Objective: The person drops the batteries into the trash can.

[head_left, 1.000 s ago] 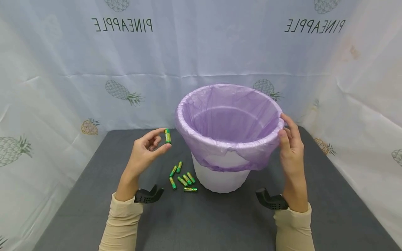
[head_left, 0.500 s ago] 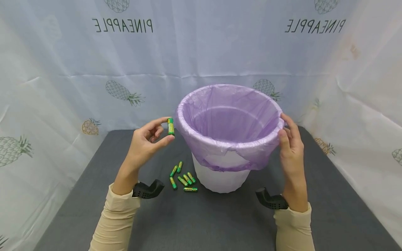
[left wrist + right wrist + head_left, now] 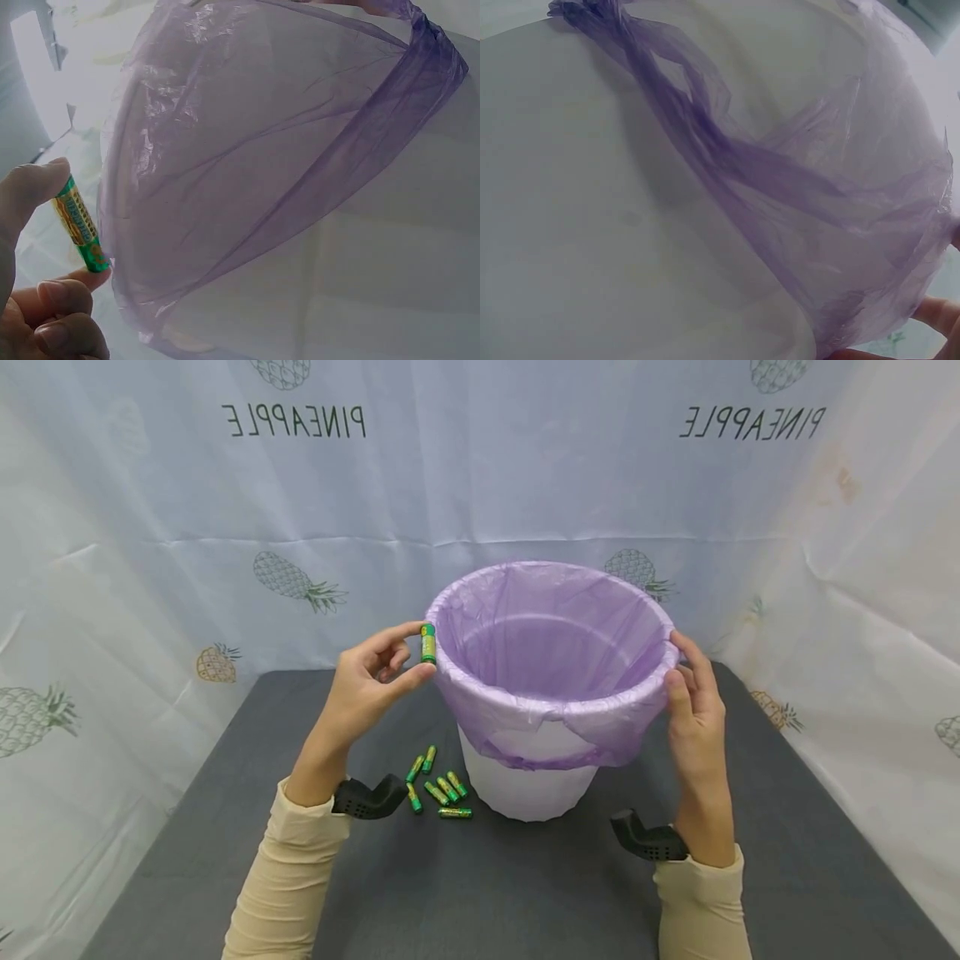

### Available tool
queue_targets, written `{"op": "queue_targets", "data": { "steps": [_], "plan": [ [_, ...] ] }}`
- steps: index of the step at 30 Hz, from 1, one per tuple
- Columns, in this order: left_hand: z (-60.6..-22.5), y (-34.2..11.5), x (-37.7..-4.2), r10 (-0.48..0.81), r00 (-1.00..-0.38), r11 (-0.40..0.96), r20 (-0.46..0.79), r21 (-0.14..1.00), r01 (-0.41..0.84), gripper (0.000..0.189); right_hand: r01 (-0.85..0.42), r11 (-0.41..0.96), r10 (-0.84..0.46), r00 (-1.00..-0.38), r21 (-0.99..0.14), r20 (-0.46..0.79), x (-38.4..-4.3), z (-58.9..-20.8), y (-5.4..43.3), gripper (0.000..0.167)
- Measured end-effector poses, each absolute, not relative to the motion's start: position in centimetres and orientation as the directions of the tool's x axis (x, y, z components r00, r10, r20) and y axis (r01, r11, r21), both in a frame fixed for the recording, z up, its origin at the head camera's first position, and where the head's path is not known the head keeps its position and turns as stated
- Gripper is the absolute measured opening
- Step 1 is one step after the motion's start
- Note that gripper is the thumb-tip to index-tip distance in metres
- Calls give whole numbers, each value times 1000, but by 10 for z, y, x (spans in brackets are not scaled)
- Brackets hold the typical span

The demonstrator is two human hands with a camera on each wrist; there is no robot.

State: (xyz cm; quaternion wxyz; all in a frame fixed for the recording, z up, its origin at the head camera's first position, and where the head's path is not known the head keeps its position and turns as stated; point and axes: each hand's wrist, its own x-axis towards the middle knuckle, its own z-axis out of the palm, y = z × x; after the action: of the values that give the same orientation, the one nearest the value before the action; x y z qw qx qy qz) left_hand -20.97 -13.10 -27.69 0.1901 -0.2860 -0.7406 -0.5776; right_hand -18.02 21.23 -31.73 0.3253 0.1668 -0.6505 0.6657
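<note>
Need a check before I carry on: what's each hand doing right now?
Left hand: closed, holding one green battery between thumb and finger.
Right hand: closed, holding the rim of the purple-lined bin.

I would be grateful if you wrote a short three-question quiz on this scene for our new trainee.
1. Fill in the blank: the raised battery is pinched by the person's ____.
2. True or false: the bag is folded over the outside of the bin.
3. Multiple choice: how many batteries lie on the table? A) four; B) seven; C) eleven.

Key:
1. Left hand, between finger and thumb.
2. True; the right hand touches it at the rim.
3. B.
</note>
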Motion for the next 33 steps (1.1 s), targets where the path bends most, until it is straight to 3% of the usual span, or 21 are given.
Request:
{"op": "queue_targets", "data": {
  "steps": [17, 24, 33],
  "plan": [
    [-277, -122, -221, 241, -798, 194, 552, 779, 597, 61, -619, 86, 251, -745, -780, 619, -180, -316, 211, 41],
    [-278, -121, -221, 266, -798, 176, 541, 787, 592, 47, -640, 71, 229, -736, -765, 637, -183, -318, 213, 40],
    [-283, -123, -221, 270, -757, 117, 595, 760, 639, 52, -656, 40, 205, -733, -754, 649, -182, -319, 213, 40]
  ]
}}
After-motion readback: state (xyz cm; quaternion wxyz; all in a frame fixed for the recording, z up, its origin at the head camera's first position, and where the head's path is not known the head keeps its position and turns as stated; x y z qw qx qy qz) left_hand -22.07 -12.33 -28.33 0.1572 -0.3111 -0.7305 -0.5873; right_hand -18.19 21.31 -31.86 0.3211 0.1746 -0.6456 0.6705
